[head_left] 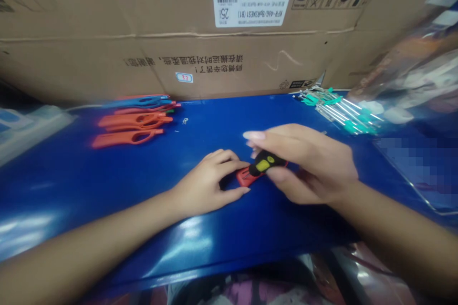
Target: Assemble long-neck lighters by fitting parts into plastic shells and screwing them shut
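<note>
Blue table: left grip holds red piece, right grip black tool.

I am wearing the camera on my head; it is looking forward and down at the blue table from close above. It is facing the cardboard box at twelve o'clock, catching the table's near edge at six, and keeping my left hand and right hand near its middle.
</note>
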`<state>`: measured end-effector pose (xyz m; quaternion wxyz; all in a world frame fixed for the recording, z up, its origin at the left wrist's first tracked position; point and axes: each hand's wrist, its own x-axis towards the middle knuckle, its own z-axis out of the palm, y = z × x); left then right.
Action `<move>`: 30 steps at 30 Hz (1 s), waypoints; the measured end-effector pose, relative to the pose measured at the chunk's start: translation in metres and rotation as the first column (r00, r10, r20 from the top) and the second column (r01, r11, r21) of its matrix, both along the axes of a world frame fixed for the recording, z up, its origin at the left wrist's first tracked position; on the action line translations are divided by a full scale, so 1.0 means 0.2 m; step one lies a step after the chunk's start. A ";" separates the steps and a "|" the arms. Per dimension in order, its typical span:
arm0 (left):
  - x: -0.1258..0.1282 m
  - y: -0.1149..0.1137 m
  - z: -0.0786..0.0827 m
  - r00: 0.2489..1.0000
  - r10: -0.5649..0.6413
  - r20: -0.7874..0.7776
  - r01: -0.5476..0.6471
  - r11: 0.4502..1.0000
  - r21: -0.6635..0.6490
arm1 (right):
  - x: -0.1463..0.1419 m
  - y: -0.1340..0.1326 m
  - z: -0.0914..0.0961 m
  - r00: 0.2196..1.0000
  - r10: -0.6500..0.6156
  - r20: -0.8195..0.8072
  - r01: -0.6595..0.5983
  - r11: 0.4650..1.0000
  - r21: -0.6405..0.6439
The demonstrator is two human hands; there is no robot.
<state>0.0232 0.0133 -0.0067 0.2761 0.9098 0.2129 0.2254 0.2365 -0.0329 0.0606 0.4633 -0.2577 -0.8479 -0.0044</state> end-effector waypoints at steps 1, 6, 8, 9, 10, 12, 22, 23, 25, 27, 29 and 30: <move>0.00 0.00 0.00 1.000 0.002 0.003 -0.002 1.000 0.013 | 0.00 0.00 0.00 0.998 0.055 -0.023 -0.056 0.997 -0.056; 0.00 0.00 0.00 1.000 0.012 0.026 -0.013 1.000 0.022 | 0.00 0.00 0.00 0.991 0.053 -0.124 -0.060 0.997 -0.053; 0.00 0.00 0.00 1.000 0.006 0.012 -0.006 1.000 -0.004 | 0.01 0.00 0.00 0.997 -0.037 -0.069 0.042 0.997 0.066; 0.00 0.00 0.00 1.000 0.004 0.006 -0.004 1.000 -0.007 | 0.01 0.00 0.00 0.997 -0.058 -0.049 0.062 0.994 0.091; 0.00 0.00 0.00 1.000 0.004 0.000 -0.004 1.000 -0.004 | 0.01 0.00 0.00 0.998 -0.048 -0.038 0.051 0.996 0.076; 0.00 0.00 0.00 1.000 0.006 -0.005 -0.006 1.000 0.012 | 0.00 0.00 -0.01 0.998 0.014 -0.062 -0.018 0.999 -0.051; 0.01 0.00 0.00 1.000 0.004 0.008 -0.004 1.000 0.013 | 0.01 0.03 -0.02 0.994 -0.097 -0.059 0.100 0.994 0.042; 0.00 0.00 0.00 1.000 0.007 0.005 -0.008 1.000 0.014 | 0.00 0.02 -0.02 0.993 -0.096 -0.071 0.095 0.995 -0.022; 0.00 0.00 0.00 1.000 0.013 -0.003 -0.013 1.000 0.015 | -0.01 0.02 -0.02 0.989 -0.080 -0.124 0.063 0.989 -0.133; 0.00 0.00 0.00 1.000 0.016 -0.011 -0.016 1.000 0.021 | -0.02 0.03 -0.02 0.986 -0.060 -0.157 0.039 0.990 -0.137; 0.00 0.00 0.00 1.000 0.016 -0.016 -0.016 0.999 0.028 | -0.02 0.04 -0.02 0.983 -0.085 -0.163 0.078 0.996 -0.048; 0.00 0.00 0.00 1.000 0.013 -0.015 -0.013 0.999 0.030 | -0.02 0.04 -0.01 0.982 -0.106 -0.154 0.106 0.994 -0.011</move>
